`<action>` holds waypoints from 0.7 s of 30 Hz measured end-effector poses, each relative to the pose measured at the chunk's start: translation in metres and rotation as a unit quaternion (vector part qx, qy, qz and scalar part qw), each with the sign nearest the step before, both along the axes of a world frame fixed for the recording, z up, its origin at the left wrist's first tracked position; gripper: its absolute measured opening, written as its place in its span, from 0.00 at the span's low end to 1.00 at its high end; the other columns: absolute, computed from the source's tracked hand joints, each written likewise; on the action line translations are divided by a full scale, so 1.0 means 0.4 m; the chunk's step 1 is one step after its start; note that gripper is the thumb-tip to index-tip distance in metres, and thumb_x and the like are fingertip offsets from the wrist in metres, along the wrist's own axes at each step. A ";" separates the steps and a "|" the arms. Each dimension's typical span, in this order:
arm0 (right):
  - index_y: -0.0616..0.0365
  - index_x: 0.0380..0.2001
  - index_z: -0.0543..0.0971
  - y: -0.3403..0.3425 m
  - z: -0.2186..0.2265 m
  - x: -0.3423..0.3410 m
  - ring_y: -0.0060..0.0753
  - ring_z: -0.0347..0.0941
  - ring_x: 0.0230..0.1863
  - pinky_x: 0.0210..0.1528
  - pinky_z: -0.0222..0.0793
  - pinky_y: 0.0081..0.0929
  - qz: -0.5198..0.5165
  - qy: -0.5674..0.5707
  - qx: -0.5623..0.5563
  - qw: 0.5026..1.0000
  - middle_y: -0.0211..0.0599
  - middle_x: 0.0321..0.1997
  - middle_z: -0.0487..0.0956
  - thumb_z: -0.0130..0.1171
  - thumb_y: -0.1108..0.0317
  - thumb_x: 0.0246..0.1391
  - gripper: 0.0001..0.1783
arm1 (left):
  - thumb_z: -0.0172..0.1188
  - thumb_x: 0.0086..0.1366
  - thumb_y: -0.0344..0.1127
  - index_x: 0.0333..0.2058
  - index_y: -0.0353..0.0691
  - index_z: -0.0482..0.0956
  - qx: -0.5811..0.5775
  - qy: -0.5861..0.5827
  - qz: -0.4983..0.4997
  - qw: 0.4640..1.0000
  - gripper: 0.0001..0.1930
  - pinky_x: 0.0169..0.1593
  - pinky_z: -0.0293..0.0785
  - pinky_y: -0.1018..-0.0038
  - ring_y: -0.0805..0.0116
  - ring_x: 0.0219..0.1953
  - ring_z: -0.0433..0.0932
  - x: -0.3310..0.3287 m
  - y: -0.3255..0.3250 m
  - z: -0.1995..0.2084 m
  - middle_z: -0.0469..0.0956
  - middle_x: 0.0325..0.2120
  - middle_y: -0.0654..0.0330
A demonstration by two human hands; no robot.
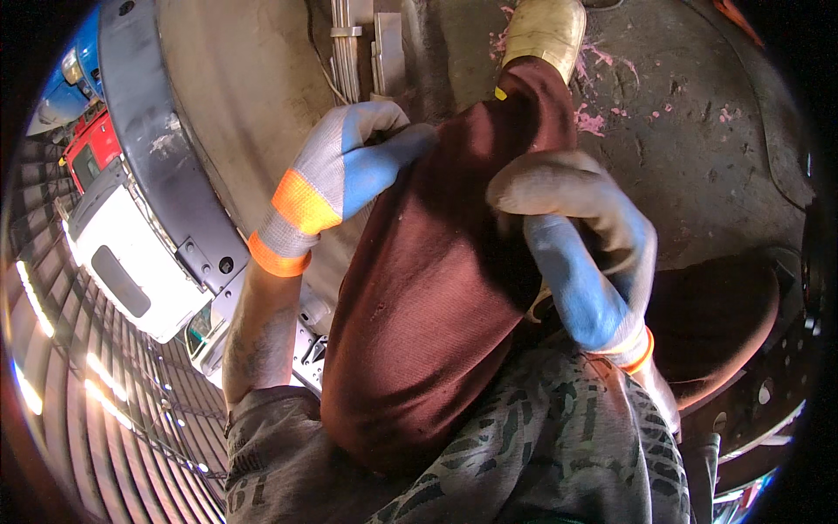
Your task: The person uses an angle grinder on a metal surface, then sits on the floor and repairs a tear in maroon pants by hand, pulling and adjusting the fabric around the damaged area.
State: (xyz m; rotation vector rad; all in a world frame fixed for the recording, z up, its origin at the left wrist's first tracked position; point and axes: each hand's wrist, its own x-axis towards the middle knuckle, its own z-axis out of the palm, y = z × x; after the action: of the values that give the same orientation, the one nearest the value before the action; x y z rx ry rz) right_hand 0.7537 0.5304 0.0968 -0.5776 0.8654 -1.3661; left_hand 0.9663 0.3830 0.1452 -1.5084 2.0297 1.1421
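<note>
Camouflage shirt [541,445] lies nearest, and from left to right the left hand [340,170] in a grey-blue glove is closed on the far edge of the dark red trouser leg [428,297], while the right hand [576,244] pinches this cloth near the middle.

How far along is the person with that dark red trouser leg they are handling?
Done: nothing finished shows. In hand: both gloved hands grip the dark red trouser leg near the knee, the left hand pinching the cloth at its edge, the right hand closed over a fold. The tan boot rests on the dirty floor. Left: the pictures do not show what remains, since the cloth is only bunched.
</note>
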 end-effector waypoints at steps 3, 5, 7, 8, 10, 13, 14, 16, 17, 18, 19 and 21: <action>0.67 0.46 0.83 0.014 -0.032 0.026 0.35 0.77 0.46 0.52 0.71 0.33 0.049 -0.041 -0.033 0.997 0.48 0.48 0.82 0.53 0.77 0.62 0.13 | 0.64 0.71 0.42 0.31 0.31 0.81 0.004 0.000 0.008 1.000 0.17 0.31 0.70 0.70 0.78 0.27 0.69 0.005 -0.007 -0.008 0.72 0.20 0.59; 0.67 0.48 0.83 0.013 -0.046 0.031 0.39 0.77 0.48 0.55 0.70 0.35 0.071 -0.045 -0.061 0.995 0.49 0.48 0.81 0.56 0.75 0.61 0.14 | 0.64 0.71 0.42 0.31 0.32 0.80 0.021 0.005 0.018 1.000 0.17 0.31 0.69 0.70 0.78 0.27 0.69 0.010 -0.014 -0.014 0.72 0.20 0.59; 0.67 0.49 0.83 0.006 -0.052 0.023 0.41 0.76 0.50 0.57 0.69 0.36 0.108 -0.060 -0.058 0.991 0.48 0.48 0.81 0.60 0.72 0.61 0.15 | 0.65 0.70 0.42 0.31 0.32 0.80 0.032 0.005 0.030 0.999 0.17 0.31 0.69 0.70 0.78 0.27 0.68 0.016 -0.013 -0.021 0.71 0.20 0.60; 0.67 0.49 0.84 0.003 -0.053 0.023 0.41 0.76 0.50 0.57 0.68 0.36 0.115 -0.070 -0.065 0.989 0.48 0.49 0.80 0.62 0.71 0.60 0.16 | 0.65 0.70 0.42 0.31 0.32 0.80 0.036 0.005 0.036 0.999 0.17 0.31 0.69 0.70 0.78 0.27 0.68 0.016 -0.014 -0.022 0.71 0.20 0.60; 0.67 0.49 0.84 -0.004 -0.053 0.026 0.41 0.75 0.51 0.57 0.67 0.37 0.131 -0.089 -0.078 0.984 0.47 0.50 0.80 0.66 0.69 0.59 0.17 | 0.65 0.70 0.43 0.30 0.32 0.80 0.037 -0.003 0.022 0.999 0.18 0.31 0.69 0.70 0.77 0.26 0.67 0.017 -0.018 -0.021 0.71 0.19 0.60; 0.62 0.49 0.84 -0.010 -0.053 0.032 0.38 0.75 0.48 0.52 0.71 0.32 0.139 -0.069 -0.085 0.984 0.44 0.51 0.77 0.65 0.76 0.56 0.16 | 0.65 0.69 0.44 0.29 0.32 0.80 0.032 0.008 0.009 0.999 0.19 0.30 0.68 0.70 0.76 0.25 0.67 0.019 -0.017 -0.039 0.70 0.18 0.60; 0.61 0.49 0.84 -0.013 -0.052 0.035 0.37 0.75 0.47 0.50 0.72 0.31 0.143 -0.064 -0.087 0.984 0.44 0.50 0.77 0.65 0.77 0.56 0.16 | 0.65 0.69 0.45 0.29 0.32 0.79 0.026 0.013 0.007 1.000 0.19 0.30 0.68 0.69 0.76 0.24 0.67 0.020 -0.015 -0.039 0.69 0.18 0.60; 0.62 0.49 0.84 -0.015 -0.049 0.047 0.36 0.75 0.47 0.49 0.73 0.30 0.154 -0.055 -0.087 0.983 0.43 0.48 0.77 0.66 0.75 0.56 0.16 | 0.65 0.69 0.45 0.28 0.32 0.79 0.034 0.008 0.007 0.999 0.19 0.29 0.68 0.69 0.76 0.23 0.67 0.024 -0.012 -0.031 0.69 0.17 0.59; 0.63 0.48 0.84 -0.014 -0.057 0.050 0.35 0.76 0.47 0.49 0.73 0.29 0.148 -0.050 -0.099 0.983 0.43 0.48 0.77 0.67 0.73 0.57 0.15 | 0.65 0.69 0.45 0.27 0.32 0.79 0.038 0.010 0.007 0.999 0.19 0.29 0.68 0.69 0.76 0.23 0.67 0.021 -0.012 -0.033 0.69 0.17 0.59; 0.63 0.47 0.84 -0.013 -0.071 0.056 0.35 0.76 0.47 0.49 0.74 0.28 0.144 -0.046 -0.111 0.982 0.43 0.47 0.77 0.68 0.71 0.58 0.14 | 0.65 0.69 0.44 0.27 0.32 0.79 0.038 0.019 0.011 0.999 0.19 0.29 0.68 0.69 0.76 0.23 0.67 0.021 -0.012 -0.037 0.69 0.17 0.58; 0.64 0.45 0.84 -0.015 -0.069 0.054 0.34 0.76 0.47 0.50 0.73 0.28 0.140 -0.058 -0.101 0.983 0.43 0.47 0.78 0.68 0.70 0.58 0.13 | 0.65 0.69 0.44 0.27 0.32 0.79 0.038 0.027 0.015 0.999 0.19 0.29 0.68 0.69 0.76 0.23 0.68 0.022 -0.013 -0.044 0.69 0.17 0.58; 0.63 0.41 0.84 -0.017 -0.058 0.057 0.33 0.75 0.48 0.53 0.71 0.29 0.134 -0.105 -0.058 0.984 0.42 0.46 0.78 0.69 0.72 0.57 0.10 | 0.65 0.69 0.44 0.27 0.32 0.79 0.032 0.035 0.017 0.999 0.19 0.29 0.68 0.69 0.77 0.23 0.68 0.027 -0.011 -0.052 0.69 0.17 0.58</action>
State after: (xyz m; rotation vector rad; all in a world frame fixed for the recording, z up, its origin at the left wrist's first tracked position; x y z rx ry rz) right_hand 0.7765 0.5237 0.0734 -0.6046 0.5202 -1.2114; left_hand 0.9773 0.3787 0.1243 -1.4968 2.0005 1.2778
